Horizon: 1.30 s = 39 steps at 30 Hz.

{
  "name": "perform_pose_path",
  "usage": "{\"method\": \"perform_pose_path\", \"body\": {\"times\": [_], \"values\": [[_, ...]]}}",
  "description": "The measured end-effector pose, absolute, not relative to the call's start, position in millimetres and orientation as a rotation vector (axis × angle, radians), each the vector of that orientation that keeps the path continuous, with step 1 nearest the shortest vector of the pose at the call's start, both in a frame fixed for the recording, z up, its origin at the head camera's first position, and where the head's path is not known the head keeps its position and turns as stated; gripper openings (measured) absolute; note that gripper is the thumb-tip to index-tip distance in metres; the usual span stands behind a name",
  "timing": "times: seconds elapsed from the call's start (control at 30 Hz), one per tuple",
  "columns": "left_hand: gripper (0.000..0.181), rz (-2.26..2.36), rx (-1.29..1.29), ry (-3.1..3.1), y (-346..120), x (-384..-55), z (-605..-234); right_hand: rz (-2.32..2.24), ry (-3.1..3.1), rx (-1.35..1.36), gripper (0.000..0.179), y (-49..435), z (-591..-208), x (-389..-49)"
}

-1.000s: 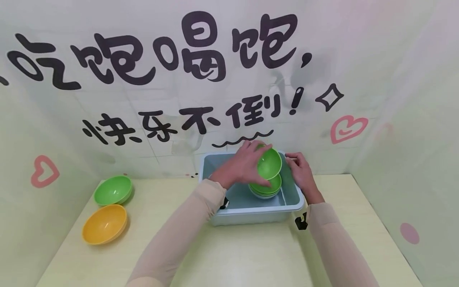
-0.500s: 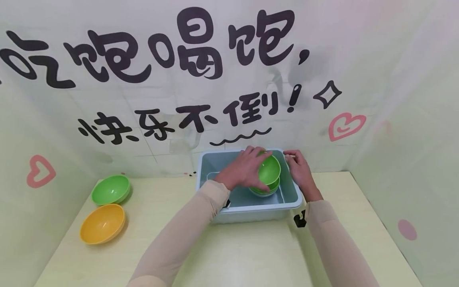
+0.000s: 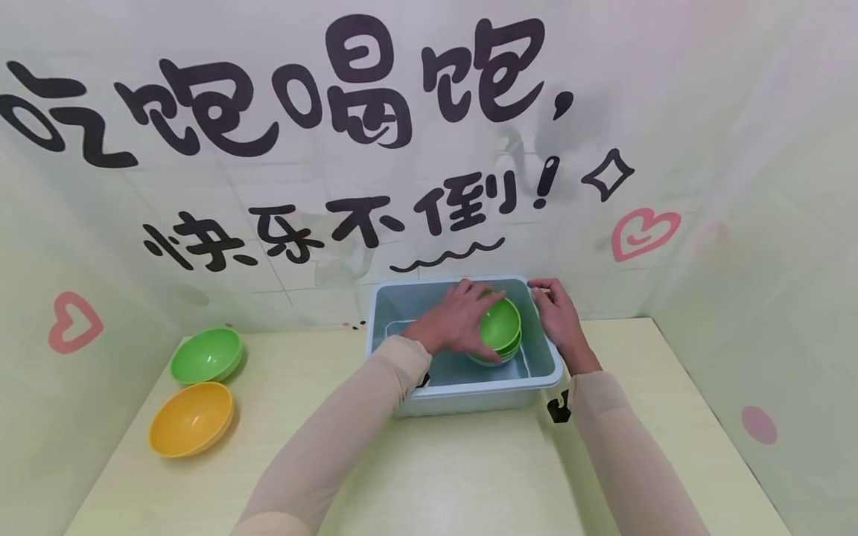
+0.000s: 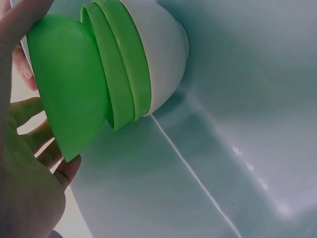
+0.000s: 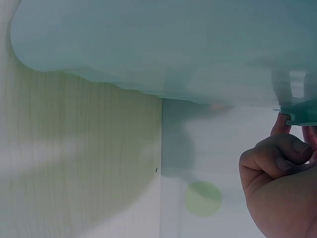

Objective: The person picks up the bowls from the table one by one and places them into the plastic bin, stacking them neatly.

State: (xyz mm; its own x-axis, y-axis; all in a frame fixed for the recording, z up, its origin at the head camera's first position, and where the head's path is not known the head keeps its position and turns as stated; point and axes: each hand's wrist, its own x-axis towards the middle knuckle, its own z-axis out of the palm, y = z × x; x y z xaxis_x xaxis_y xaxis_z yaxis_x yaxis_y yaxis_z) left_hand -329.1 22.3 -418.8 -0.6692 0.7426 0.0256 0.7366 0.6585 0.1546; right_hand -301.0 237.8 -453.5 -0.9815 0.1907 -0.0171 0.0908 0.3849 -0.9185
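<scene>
My left hand (image 3: 459, 316) reaches into a light blue plastic tub (image 3: 462, 389) and grips a green bowl (image 3: 503, 321) by its rim, thumb and fingers spread across it. In the left wrist view, that held bowl (image 4: 69, 84) sits slightly tilted in the mouth of a stack. Two green bowls (image 4: 126, 62) are nested there, with a white bowl (image 4: 163, 57) at the bottom. At the tub's right side, my right hand (image 3: 561, 320) holds the rim. The right wrist view has the right hand (image 5: 285, 183) with fingertips on the rim's edge, other fingers curled.
On the left of the pale wooden table (image 3: 302, 447), another green bowl (image 3: 206, 356) stands behind an orange-yellow bowl (image 3: 191, 419). A wall (image 3: 322, 149) with black lettering rises directly behind the tub. Side walls border the table.
My left hand has lowered the green bowl from above the stack down into it. The right hand has stayed on the tub's rim. The head view has shifted slightly.
</scene>
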Motion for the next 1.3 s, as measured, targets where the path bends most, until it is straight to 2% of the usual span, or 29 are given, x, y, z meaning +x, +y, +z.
{"method": "perform_pose_path", "body": {"times": [0.9, 1.3], "values": [[0.107, 0.058, 1.155, 2.754, 19.6, -328.6, -424.2, 1.684, -2.551, -0.298, 0.042, 237.9, -453.2, -301.9], [0.109, 0.099, 1.183, 2.716, 19.1, -328.8, -426.4, 1.700, -2.535, -0.301, 0.042, 237.9, -453.9, -302.1]]}}
